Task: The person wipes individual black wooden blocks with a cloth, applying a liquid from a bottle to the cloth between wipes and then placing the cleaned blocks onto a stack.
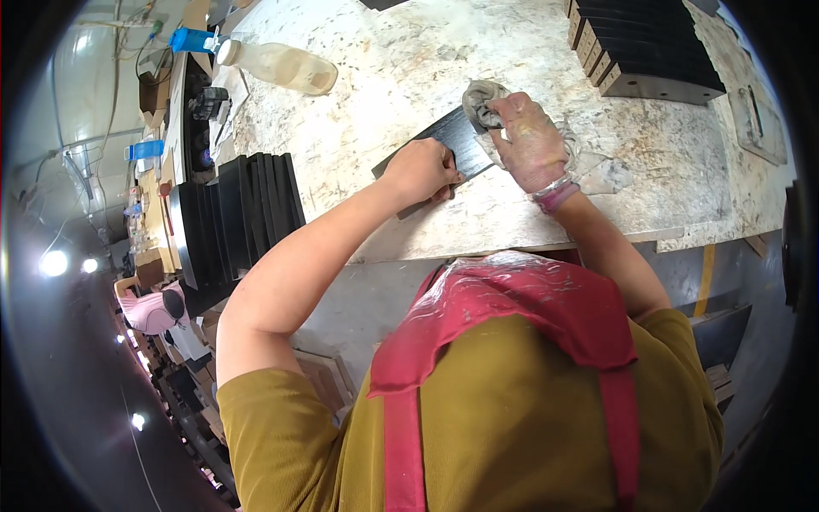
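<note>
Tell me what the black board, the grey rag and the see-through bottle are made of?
Board: maybe wood with a black coating; it has a soft shine and faint streaks, but another material is possible.
Rag: cloth, dull and soft-looking, because it bunches into folds.
Bottle: probably plastic, smooth and a bit cloudy; light passes through, though glass can't be ruled out.

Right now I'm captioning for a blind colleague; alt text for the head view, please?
A person's left hand rests on a dark board on a stained table; the right hand holds a grey rag at the board's right end.
</note>
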The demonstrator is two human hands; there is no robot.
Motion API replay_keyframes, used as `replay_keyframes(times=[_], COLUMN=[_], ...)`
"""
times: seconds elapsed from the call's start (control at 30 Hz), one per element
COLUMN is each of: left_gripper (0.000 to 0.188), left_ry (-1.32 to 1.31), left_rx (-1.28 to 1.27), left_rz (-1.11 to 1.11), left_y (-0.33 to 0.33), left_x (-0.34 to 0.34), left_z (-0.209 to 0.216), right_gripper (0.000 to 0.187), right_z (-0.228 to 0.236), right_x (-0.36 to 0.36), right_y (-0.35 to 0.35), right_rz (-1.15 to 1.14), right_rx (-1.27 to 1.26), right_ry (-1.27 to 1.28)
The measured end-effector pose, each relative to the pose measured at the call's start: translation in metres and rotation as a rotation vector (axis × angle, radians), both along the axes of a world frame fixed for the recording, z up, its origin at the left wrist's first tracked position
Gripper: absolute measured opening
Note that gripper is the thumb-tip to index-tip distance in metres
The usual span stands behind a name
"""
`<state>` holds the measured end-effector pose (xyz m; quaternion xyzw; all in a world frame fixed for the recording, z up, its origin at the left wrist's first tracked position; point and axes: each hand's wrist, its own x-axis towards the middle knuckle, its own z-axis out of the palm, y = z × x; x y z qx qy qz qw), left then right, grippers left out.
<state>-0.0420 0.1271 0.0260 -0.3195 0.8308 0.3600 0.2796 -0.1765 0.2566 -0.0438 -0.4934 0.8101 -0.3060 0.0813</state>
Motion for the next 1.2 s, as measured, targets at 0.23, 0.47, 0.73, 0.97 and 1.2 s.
replay_keyframes(times=[0.23,0.47,0.73,0.97,1.2], left_gripper=[0.025,0.027,0.117,0.102,0.102], left_ry=[0.033,0.480,0.561,0.726,0.804], left_rx=[-0.021,0.260,-0.461,-0.476,-0.530], left_rz=[-0.073,0.390,0.032,0.157,0.128], left_y=[0.015,-0.026,0.003,0.000,0.003], left_x=[-0.028,0.028,0.142,0.139,0.142], left_z=[0.004,0.028,-0.045,-0.063,-0.077], right_gripper=[0.037,0.042,0.027,0.016,0.015], right_z=[0.006,0.015,0.069,-0.021,0.031], right_x=[-0.001,-0.035,0.017,0.045,-0.007], right_y=[0.000,0.009,-0.002,-0.016,0.013], right_rz=[0.006,-0.287,0.235,0.476,0.009], right_rx=[0.017,-0.163,-0.199,-0.297,-0.134], right_ry=[-0.034,-1.079,-0.055,0.086,-0.043])
